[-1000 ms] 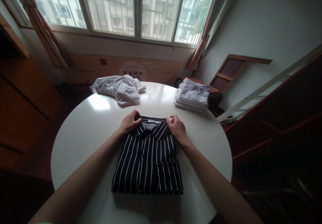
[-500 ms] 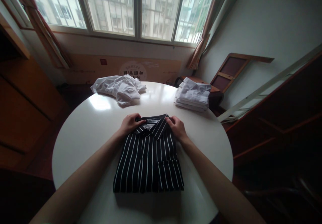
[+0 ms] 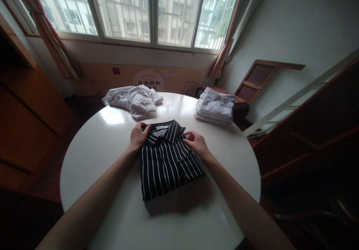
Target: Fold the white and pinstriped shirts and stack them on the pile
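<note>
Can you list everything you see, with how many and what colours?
Shirt: 1, black with white stripes, middle
Table: 1, white, centre
Crumpled cloth: 1, white, table's far left
Folded pile: 1, white, table's far right
Window: 1, pale frame, far side
Curtains: 2, brown, beside window
Printed board: 1, tan, below window
Cupboard: 1, orange-brown, left
Wooden frame: 1, brown, right
Rail: 1, pale, right
Wall: 1, grey, right
Furniture: too dark to count, brown, right
Left hand: 1, bare, gripping shirt
Right hand: 1, bare, at shirt's right edge

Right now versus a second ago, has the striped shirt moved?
Yes: the striped shirt has shifted toward the window, closer to the far edge of the white table, and turned counterclockwise in view.
</note>
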Available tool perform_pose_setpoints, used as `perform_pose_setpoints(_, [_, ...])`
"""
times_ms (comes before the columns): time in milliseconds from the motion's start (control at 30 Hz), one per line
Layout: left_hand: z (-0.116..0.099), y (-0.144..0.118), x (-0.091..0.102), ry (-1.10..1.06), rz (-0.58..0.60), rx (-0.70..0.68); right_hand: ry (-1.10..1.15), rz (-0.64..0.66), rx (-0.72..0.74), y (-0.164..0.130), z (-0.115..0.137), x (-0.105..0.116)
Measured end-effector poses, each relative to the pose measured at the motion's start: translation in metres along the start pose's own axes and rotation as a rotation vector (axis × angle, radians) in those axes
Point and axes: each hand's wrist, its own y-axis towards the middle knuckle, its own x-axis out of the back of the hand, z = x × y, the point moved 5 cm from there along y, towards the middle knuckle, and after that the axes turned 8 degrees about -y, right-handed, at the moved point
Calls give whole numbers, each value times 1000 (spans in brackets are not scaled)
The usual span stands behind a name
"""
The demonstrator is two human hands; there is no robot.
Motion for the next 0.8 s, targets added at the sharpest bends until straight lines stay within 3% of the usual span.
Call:
perform_pose_setpoints(233, [6, 6, 17, 74, -50, 105, -210, -74, -61, -4, 3, 10])
perform_pose_setpoints(367, [9, -1, 31, 144, 50, 196, -367, 46, -115, -8, 4, 10])
perform_pose_setpoints(467, [11, -21, 41, -39, 120, 325, -405, 124, -88, -12, 7, 5])
perform_pose_setpoints(567, [11, -51, 45, -342, 224, 482, -356, 151, -20, -15, 13, 0])
perform_pose_setpoints(667, [11, -83, 43, -510, 361, 683, -245, 126, 14, -15, 17, -3])
perform_pose_setpoints(733, [8, -100, 39, -590, 430, 797, -111, 140, -9, -14, 16, -5])
perform_pose_setpoints(800, [3, -108, 35, -623, 449, 815, 109, 206, -76, -15, 12, -10])
